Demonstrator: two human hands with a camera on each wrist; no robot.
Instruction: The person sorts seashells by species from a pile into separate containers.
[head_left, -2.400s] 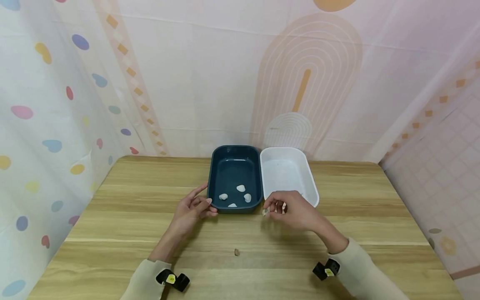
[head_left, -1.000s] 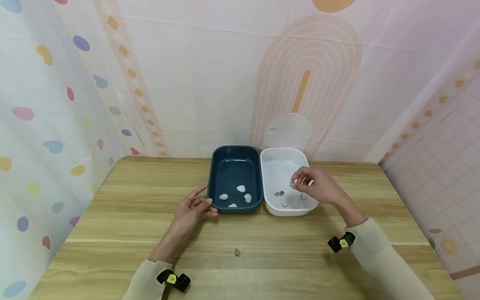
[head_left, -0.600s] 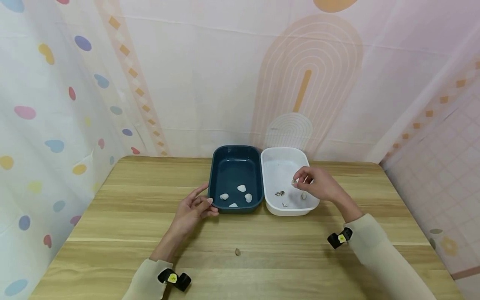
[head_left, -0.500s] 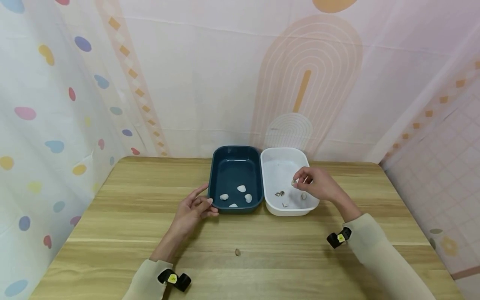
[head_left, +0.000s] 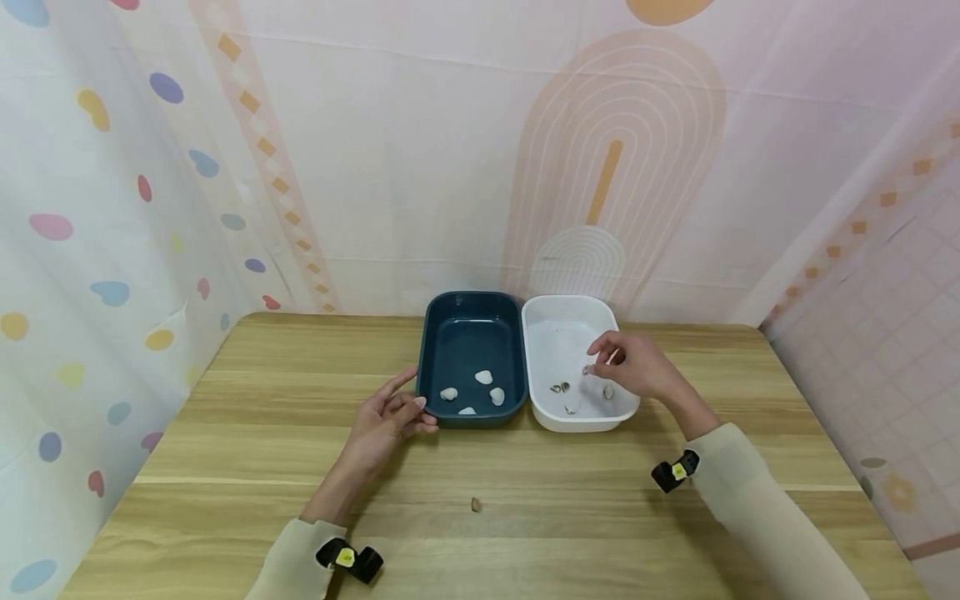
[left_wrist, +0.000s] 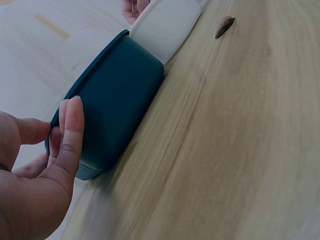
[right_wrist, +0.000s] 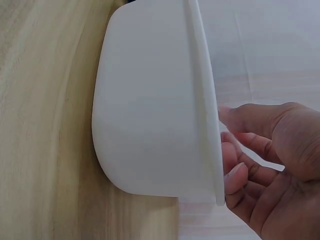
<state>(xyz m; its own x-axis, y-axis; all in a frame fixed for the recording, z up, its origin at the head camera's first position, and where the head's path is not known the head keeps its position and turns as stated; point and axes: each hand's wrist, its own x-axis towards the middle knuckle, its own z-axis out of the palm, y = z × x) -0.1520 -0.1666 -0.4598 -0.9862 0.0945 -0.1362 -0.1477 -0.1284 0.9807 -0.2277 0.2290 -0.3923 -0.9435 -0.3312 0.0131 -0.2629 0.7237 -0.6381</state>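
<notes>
My left hand (head_left: 381, 427) grips the near left corner of a dark teal tray (head_left: 471, 343), thumb at its rim. Several white shells (head_left: 483, 377) lie inside it. Over the white tray (head_left: 558, 340) hovers my right hand (head_left: 636, 367), thumb and index finger parted. Just off the thumb tip is a small brownish shell (head_left: 586, 371), apparently loose from the fingers. Other small brown shells (head_left: 565, 387) lie on the white tray's floor. In the right wrist view the white tray's wall (right_wrist: 155, 110) hides its contents.
A brown, pointed spiral shell (left_wrist: 225, 26) lies on the wooden table (head_left: 300, 400) in front of the trays, between the forearms. The trays stand side by side, near the table's back edge. A patterned curtain (head_left: 405, 167) hangs behind.
My right hand has moved from in front of the trays to above the white one, carrying a small shell. Its thumb and finger have just parted from the shell. The left hand stays put.
</notes>
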